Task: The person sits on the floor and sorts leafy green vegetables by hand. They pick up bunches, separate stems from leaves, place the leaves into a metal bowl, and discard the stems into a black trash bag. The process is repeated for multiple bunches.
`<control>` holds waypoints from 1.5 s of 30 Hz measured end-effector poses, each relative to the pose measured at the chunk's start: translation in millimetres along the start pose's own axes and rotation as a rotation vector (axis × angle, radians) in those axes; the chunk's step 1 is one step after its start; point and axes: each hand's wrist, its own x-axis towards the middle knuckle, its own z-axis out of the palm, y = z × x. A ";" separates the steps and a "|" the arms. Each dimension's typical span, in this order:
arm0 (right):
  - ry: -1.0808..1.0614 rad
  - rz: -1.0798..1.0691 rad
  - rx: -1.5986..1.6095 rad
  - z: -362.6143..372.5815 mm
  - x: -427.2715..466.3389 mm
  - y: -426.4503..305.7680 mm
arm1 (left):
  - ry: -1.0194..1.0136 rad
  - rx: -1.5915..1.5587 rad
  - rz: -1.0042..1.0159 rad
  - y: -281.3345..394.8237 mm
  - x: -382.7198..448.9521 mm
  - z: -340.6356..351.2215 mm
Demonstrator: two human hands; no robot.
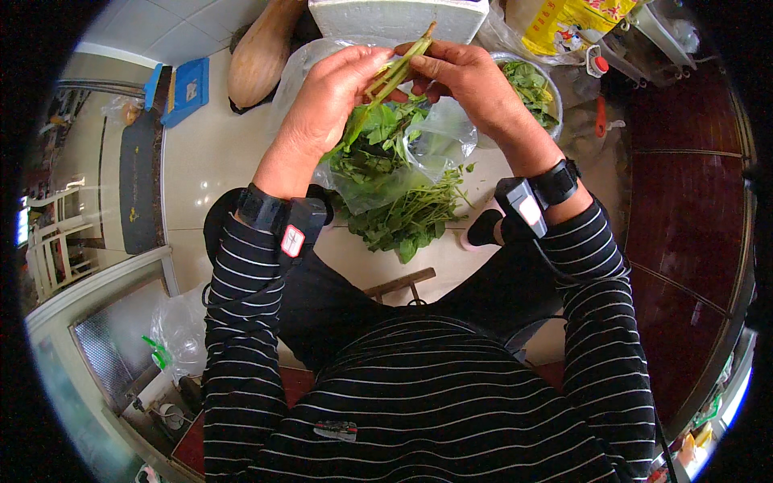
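Observation:
A small bunch of green leafy stems [392, 75] slants between my two hands, its cut ends pointing up and away. My left hand [338, 90] grips it from the left, around the lower stems. At the upper stems my right hand [462, 75] pinches it between thumb and fingers. Below the hands, loose leafy greens [401, 217] are heaped on the tiled floor. A clear plastic bag [444, 136] lies over and around more greens. Just right of my right hand, partly hidden by it, stands a round metal bowl [559, 115] with picked leaves [528, 90] in it.
A white foam box [398, 21] stands beyond my hands. To its left lies a large tan squash [259, 60], near a blue dustpan [187, 90]. Dark red cabinet panels [682, 211] bound the right side. A yellow printed bag [567, 27] and a red-handled tool [600, 118] are at upper right.

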 end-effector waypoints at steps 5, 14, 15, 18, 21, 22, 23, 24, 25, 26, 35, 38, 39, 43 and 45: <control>-0.007 0.057 0.022 -3.5 -2.4 -3.1 | -0.206 -0.343 -0.218 0.3 2.2 -11.0; -0.035 0.087 0.028 -5.2 -2.7 -5.1 | -0.195 -0.193 -0.196 -4.7 -2.1 -12.0; -0.017 0.092 0.012 -4.8 -2.1 -4.0 | -0.206 -0.202 -0.176 -5.0 -2.5 -10.5; -0.012 0.070 -0.087 -6.0 0.3 -1.1 | -0.152 -0.180 -0.178 -5.5 -1.6 -6.6; 0.011 -0.007 -0.234 -7.1 1.8 0.8 | -0.104 -0.186 -0.225 -4.5 -1.0 -6.4; 0.029 -0.036 -0.294 -7.3 1.9 1.0 | -0.124 -0.230 -0.218 -4.1 -1.0 -6.8; 0.036 -0.035 -0.254 -7.5 1.7 0.9 | -0.135 -0.273 -0.218 -3.5 -1.2 -7.4; 0.047 -0.030 -0.220 -7.7 1.5 0.6 | -0.138 -0.316 -0.216 -3.2 -1.3 -7.7; 0.058 -0.014 -0.190 -7.7 0.8 0.1 | -0.140 -0.322 -0.218 -2.9 -1.4 -7.8; 0.063 -0.010 -0.172 -7.8 0.6 -0.8 | -0.134 -0.326 -0.216 -2.5 -1.4 -7.9; 0.189 -0.048 -0.151 -0.7 -2.3 -2.5 | -0.040 -0.173 -0.135 -2.9 -2.4 2.1; 0.227 -0.051 -0.202 2.4 -0.3 -0.5 | -0.042 -0.080 -0.089 -5.2 -3.2 5.0; 0.214 -0.082 -0.173 2.3 -0.1 -0.2 | -0.039 -0.075 -0.088 -5.8 -2.9 4.9; 0.205 -0.063 -0.143 -5.9 0.7 0.0 | -0.054 -0.138 -0.119 -7.6 0.1 0.4; 0.204 -0.083 -0.088 -10.9 0.0 1.3 | -0.057 -0.209 -0.144 -9.4 -0.2 -2.4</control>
